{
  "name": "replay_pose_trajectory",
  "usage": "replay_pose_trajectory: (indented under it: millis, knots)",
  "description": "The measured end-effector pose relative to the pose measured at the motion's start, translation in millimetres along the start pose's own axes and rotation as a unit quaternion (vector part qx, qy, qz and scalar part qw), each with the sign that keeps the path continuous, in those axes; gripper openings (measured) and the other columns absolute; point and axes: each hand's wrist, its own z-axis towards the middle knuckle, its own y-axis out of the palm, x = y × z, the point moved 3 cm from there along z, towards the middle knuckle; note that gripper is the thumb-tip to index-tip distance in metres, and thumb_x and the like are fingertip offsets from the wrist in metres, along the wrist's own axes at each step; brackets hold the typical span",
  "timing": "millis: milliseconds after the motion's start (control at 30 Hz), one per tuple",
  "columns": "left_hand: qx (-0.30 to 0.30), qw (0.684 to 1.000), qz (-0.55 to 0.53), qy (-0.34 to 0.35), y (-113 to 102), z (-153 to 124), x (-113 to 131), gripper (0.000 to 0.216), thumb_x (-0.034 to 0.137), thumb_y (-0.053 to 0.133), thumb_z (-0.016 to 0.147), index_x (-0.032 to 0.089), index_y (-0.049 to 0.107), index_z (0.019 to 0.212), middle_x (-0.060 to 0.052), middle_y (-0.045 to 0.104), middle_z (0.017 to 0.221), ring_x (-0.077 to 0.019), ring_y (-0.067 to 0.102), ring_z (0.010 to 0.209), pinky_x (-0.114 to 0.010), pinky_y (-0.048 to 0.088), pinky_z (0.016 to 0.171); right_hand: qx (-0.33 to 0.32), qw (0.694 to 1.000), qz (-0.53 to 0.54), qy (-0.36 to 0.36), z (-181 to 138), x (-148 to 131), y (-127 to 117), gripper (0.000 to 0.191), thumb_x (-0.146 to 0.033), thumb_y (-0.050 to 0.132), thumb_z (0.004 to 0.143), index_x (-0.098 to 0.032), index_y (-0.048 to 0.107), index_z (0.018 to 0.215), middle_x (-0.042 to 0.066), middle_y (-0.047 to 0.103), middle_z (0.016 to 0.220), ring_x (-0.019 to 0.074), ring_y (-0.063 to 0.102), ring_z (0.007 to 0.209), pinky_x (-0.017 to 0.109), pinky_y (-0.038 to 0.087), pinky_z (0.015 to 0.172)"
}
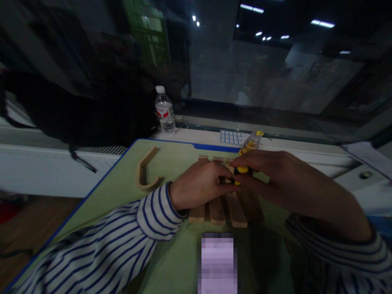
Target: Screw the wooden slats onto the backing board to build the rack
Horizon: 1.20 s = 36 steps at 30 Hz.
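Observation:
Several pale wooden slats (218,210) lie side by side on a green table (128,192). My left hand (200,183) rests on top of them with its fingers curled and pinched toward a small yellow and black tool (241,169). My right hand (269,173) is closed over that tool from the right. Both hands meet above the slats. What the left fingertips pinch is hidden.
A curved wooden piece (146,173) lies on the table to the left. A water bottle (164,110) stands on the white ledge behind. A clear bag with yellow parts (252,143) and a blue grid card (231,136) sit at the table's far edge.

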Motion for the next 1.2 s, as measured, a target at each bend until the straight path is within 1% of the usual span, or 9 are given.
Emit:
replay_pose_trajectory:
  millis: [100, 267, 433, 600, 733, 867, 1000, 1100, 1200]
  knots:
    - [-0.002, 1.0, 0.002, 0.004, 0.1, -0.5, -0.6, 0.015, 0.03, 0.061, 0.085, 0.019, 0.072, 0.088, -0.002, 0.071, 0.081, -0.0137, 0.062, 0.072, -0.021, 0.042, 0.064, -0.011, 1.0, 0.019, 0.0, 0.7, -1.9, -0.6, 0.012, -0.023, 0.051, 0.09, -0.022, 0.06, 0.097, 0.003, 0.068, 0.101, 0.0177, 0.063, 0.095, 0.031, 0.047, 0.081]
    - [0.005, 1.0, 0.008, 0.02, 1.7, -0.4, -2.3, 0.016, 0.028, 0.061, 0.086, 0.018, 0.072, 0.089, -0.003, 0.07, 0.08, -0.0139, 0.062, 0.073, -0.023, 0.044, 0.071, -0.007, 1.0, 0.017, -0.008, -0.7, -2.5, -0.6, 0.012, -0.015, 0.053, 0.087, -0.023, 0.059, 0.093, 0.0, 0.069, 0.099, 0.0164, 0.064, 0.093, 0.029, 0.047, 0.081]
    - [-0.003, 0.999, -0.016, 0.031, 1.4, -0.4, -3.1, 0.016, 0.028, 0.06, 0.087, 0.018, 0.071, 0.09, -0.003, 0.071, 0.08, -0.0137, 0.063, 0.072, -0.023, 0.045, 0.072, 0.0, 1.0, -0.002, -0.004, -1.8, -0.3, 1.0, 0.009, -0.019, 0.053, 0.089, -0.022, 0.061, 0.092, 0.002, 0.07, 0.097, 0.0177, 0.065, 0.092, 0.03, 0.047, 0.079]
    - [-0.022, 0.999, -0.03, 0.03, 0.2, -0.9, -2.3, 0.017, 0.025, 0.058, 0.088, 0.018, 0.071, 0.096, -0.004, 0.071, 0.086, -0.0147, 0.064, 0.076, -0.023, 0.046, 0.073, 0.01, 1.0, -0.011, -0.009, -0.6, -0.3, 2.3, 0.014, -0.027, 0.05, 0.092, -0.022, 0.063, 0.095, 0.004, 0.07, 0.097, 0.0182, 0.065, 0.09, 0.03, 0.048, 0.077]
    - [-0.042, 0.999, -0.016, 0.025, 0.6, -1.6, -0.6, 0.02, 0.024, 0.056, 0.089, 0.021, 0.069, 0.104, -0.004, 0.071, 0.094, -0.0157, 0.065, 0.083, -0.024, 0.047, 0.074, 0.005, 1.0, -0.01, -0.003, -0.4, -0.5, 2.7, 0.017, -0.032, 0.049, 0.093, -0.022, 0.062, 0.092, 0.004, 0.069, 0.097, 0.018, 0.064, 0.091, 0.031, 0.047, 0.079]
    - [-0.036, 0.999, 0.016, 0.012, 0.2, -2.8, 0.1, 0.019, 0.027, 0.055, 0.09, 0.021, 0.07, 0.102, -0.005, 0.072, 0.094, -0.0169, 0.065, 0.086, -0.026, 0.046, 0.078, -0.005, 1.0, 0.0, 0.002, 0.3, 0.4, 2.8, 0.016, -0.033, 0.048, 0.094, -0.023, 0.06, 0.093, 0.001, 0.068, 0.097, 0.0176, 0.063, 0.093, 0.032, 0.046, 0.081]
    - [-0.032, 0.999, 0.034, 0.015, -1.0, -3.7, 1.1, 0.019, 0.028, 0.055, 0.091, 0.023, 0.07, 0.102, -0.003, 0.072, 0.092, -0.0165, 0.066, 0.084, -0.026, 0.045, 0.079, -0.012, 1.0, 0.007, 0.01, -0.5, 0.6, 3.4, 0.02, -0.036, 0.046, 0.094, -0.022, 0.058, 0.087, 0.002, 0.068, 0.097, 0.017, 0.063, 0.09, 0.031, 0.046, 0.079]
    - [-0.034, 0.998, 0.042, 0.014, -2.0, -3.9, 1.9, 0.02, 0.029, 0.055, 0.09, 0.023, 0.07, 0.103, -0.003, 0.072, 0.093, -0.0164, 0.066, 0.084, -0.026, 0.045, 0.078, -0.005, 1.0, -0.003, 0.013, -1.6, 0.1, 3.6, 0.022, -0.036, 0.045, 0.094, -0.022, 0.058, 0.085, 0.002, 0.068, 0.1, 0.017, 0.063, 0.088, 0.031, 0.046, 0.076]
    - [-0.035, 0.998, 0.045, 0.006, -1.4, -3.8, 1.7, 0.02, 0.029, 0.056, 0.09, 0.023, 0.07, 0.102, -0.003, 0.072, 0.091, -0.0164, 0.066, 0.083, -0.026, 0.045, 0.078, 0.0, 1.0, -0.018, 0.017, -2.1, 0.1, 4.0, 0.024, -0.038, 0.044, 0.095, -0.022, 0.059, 0.086, 0.003, 0.068, 0.1, 0.0176, 0.063, 0.086, 0.031, 0.045, 0.075]
